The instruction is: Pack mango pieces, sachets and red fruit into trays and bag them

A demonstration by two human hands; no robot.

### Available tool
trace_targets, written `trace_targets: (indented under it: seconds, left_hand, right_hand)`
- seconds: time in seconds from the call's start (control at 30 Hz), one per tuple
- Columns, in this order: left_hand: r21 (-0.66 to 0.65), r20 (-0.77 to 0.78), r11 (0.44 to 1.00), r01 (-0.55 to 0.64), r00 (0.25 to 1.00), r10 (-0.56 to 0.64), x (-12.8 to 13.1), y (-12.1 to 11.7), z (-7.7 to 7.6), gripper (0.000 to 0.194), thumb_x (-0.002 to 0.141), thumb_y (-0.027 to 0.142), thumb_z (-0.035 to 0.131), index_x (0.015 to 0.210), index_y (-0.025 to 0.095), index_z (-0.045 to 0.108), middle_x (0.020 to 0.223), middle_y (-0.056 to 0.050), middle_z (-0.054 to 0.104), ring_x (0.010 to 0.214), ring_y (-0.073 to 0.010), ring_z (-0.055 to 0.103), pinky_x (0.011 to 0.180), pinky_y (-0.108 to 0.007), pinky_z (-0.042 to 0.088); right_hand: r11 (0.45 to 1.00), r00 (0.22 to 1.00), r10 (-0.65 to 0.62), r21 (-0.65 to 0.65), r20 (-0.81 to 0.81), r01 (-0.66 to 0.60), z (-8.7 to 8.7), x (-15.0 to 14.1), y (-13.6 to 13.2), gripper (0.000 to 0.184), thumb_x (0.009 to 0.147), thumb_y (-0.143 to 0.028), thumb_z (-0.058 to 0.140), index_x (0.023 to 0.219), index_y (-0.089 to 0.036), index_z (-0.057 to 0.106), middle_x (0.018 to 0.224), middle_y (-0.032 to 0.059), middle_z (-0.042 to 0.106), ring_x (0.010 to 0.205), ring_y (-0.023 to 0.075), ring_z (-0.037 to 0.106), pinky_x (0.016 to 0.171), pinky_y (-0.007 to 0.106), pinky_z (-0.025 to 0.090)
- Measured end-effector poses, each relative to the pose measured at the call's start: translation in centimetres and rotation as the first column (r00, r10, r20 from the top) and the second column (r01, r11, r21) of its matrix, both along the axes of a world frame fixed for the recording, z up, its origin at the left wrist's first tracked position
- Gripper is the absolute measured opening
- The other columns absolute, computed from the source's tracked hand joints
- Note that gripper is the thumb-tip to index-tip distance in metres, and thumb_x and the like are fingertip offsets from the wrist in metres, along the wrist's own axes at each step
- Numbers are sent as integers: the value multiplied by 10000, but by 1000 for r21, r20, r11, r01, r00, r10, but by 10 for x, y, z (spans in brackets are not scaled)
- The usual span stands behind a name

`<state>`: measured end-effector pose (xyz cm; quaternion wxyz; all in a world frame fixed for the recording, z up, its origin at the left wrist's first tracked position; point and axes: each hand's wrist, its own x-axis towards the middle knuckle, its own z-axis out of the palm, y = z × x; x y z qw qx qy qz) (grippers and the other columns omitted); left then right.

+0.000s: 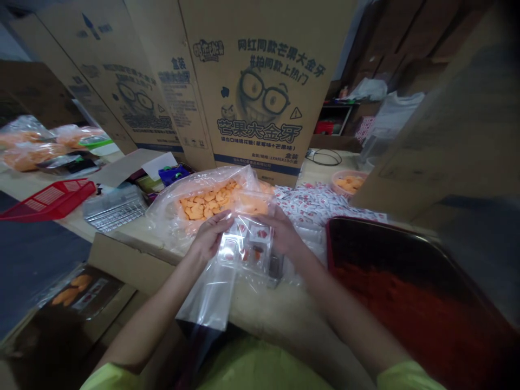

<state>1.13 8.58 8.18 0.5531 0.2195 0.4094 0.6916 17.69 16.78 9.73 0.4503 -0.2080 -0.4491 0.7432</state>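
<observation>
The left hand (211, 235) and right hand (284, 230) grip a clear bag (244, 246) just this side of the orange pieces (207, 202); packets (262, 234) show through it. Sealed or not, I can't tell.

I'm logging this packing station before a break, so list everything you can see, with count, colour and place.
printed cartons: at least two, brown, behind table
red basket: one, left
clear trays: count unclear, beside the basket
blue item: one, behind the open bag
open bag: one, clear, orange pieces inside, centre
filled bags: several, clear and orange, far left
small packets: many, white and red, centre-right
bowl: one, pink, behind packets
tub: one, dark red, right
open carton: one, brown, lower left
table: one, tan
pouch: one, clear, between hands
left hand, right hand: bare, centre
</observation>
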Motion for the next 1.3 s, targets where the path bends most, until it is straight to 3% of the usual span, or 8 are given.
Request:
trace_targets:
  seconds: [0.13,0.27,0.43,0.7,0.8,0.93,1.13,1.3]
  left_hand:
    - [-43,44,999,-15,999,17,1,2,-3,460,606,124,789,1031,136,613,778,-31,695,642,-125,638,633,-242,519]
    - [-49,59,999,-15,998,17,-2,8,-10,466,597,134,800,1025,125,615,841,-68,705,681,-152,655,652,-267,529]
    - [-77,39,997,-23,999,26,-3,12,-16,522,564,134,820,1047,130,623,899,-87,712,711,-171,669,666,-280,536]
    - [-22,77,998,55,996,-53,2,9,7,387,597,106,791,953,123,640,839,-63,706,662,-140,655,654,-253,532]
    - [-55,30,979,196,980,-195,-4,2,8,331,634,163,778,937,121,654,868,-90,705,681,-159,660,655,-270,538]
    - [-201,-26,854,480,869,-494,-9,-9,-5,316,675,293,751,911,94,683,849,-149,703,616,-198,650,536,-298,526]
    - [-160,145,837,523,852,-504,-3,-6,-16,221,722,261,708,902,136,678,792,-99,708,634,-183,660,628,-301,533]
    - [-164,222,835,525,844,-488,5,-2,-12,261,714,263,713,932,130,664,810,-99,712,672,-219,670,700,-368,534]
  right_hand:
    - [992,994,-105,70,-9,105,3,4,8,574,608,-218,768,1123,-291,527,925,-43,651,781,132,626,646,231,525]
    - [990,980,-71,134,185,47,6,11,10,495,634,-271,769,1070,-255,536,800,-49,626,639,97,579,507,165,454]
    - [967,964,3,245,265,-70,1,22,9,590,547,-188,827,1059,-241,539,975,-3,637,803,139,612,641,228,520]
    - [988,963,-40,154,268,-1,-7,21,11,475,534,-203,832,942,-221,589,860,-19,651,652,127,613,487,203,503]
    - [995,967,-77,74,243,61,-4,23,14,482,511,-204,835,923,-210,585,762,-37,645,566,110,589,434,191,481]
    - [990,963,-138,23,233,136,-2,28,18,474,500,-214,833,896,-207,573,694,-52,625,561,106,579,438,194,495]
    - [988,936,-128,129,329,89,-9,27,18,299,600,-346,790,802,-198,625,777,-9,662,660,130,607,499,210,502]
    - [934,891,-202,354,405,51,-9,25,13,161,630,-322,764,668,-186,687,680,-10,663,620,116,568,541,206,465]
